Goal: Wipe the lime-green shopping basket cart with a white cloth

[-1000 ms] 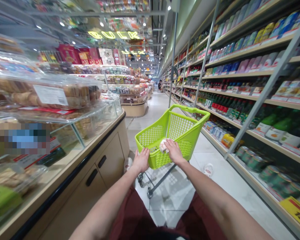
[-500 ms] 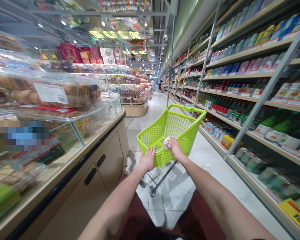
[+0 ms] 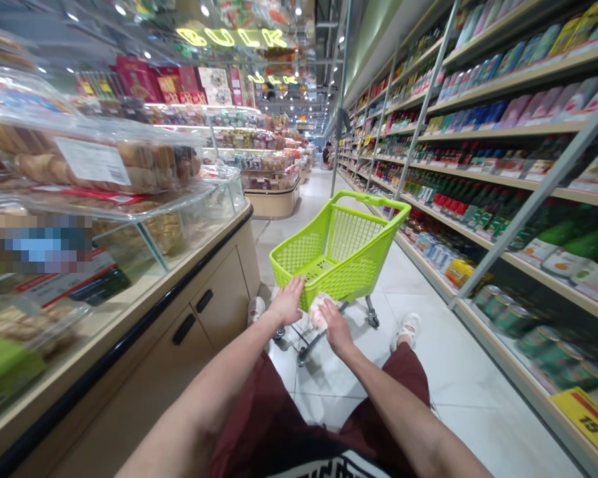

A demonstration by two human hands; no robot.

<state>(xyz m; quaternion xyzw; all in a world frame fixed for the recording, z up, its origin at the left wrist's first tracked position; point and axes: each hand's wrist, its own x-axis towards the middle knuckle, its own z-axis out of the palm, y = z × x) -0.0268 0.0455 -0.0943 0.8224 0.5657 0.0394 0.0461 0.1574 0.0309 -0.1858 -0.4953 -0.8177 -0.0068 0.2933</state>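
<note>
Green shopping cart [image 3: 351, 275], quantity one, stands on the floor [image 3: 458, 378] directly ahead of my head camera. Its basket holds nothing that I can see, and I count three casters [image 3: 373, 320] in view. Hands: two. Crumpled pale cloth [image 3: 317, 312]: one. White shoes [image 3: 408, 328]: two, one to each side of the cart. On the tabletop unit [image 3: 204, 244] to the left I count two dark cabinet handles [image 3: 204, 301] – both set into the wooden front.

Relative position: the cart's near end lies at the fingers of my left hand [image 3: 286, 302], which overlap its near rim. These fingers are straight and side by side, laid flat rather than wrapped around the rim. The cloth is clamped in the fingers of my right hand [image 3: 336, 325], outside the basket and just below the near rim – whether it touches the plastic I cannot tell.

Pose: both forearms reach forward from the lower edge of the view and converge toward the cart. The left hand points forward, palm down. The right hand sits slightly lower, angled inward to the left, back of the hand uppermost.
</note>
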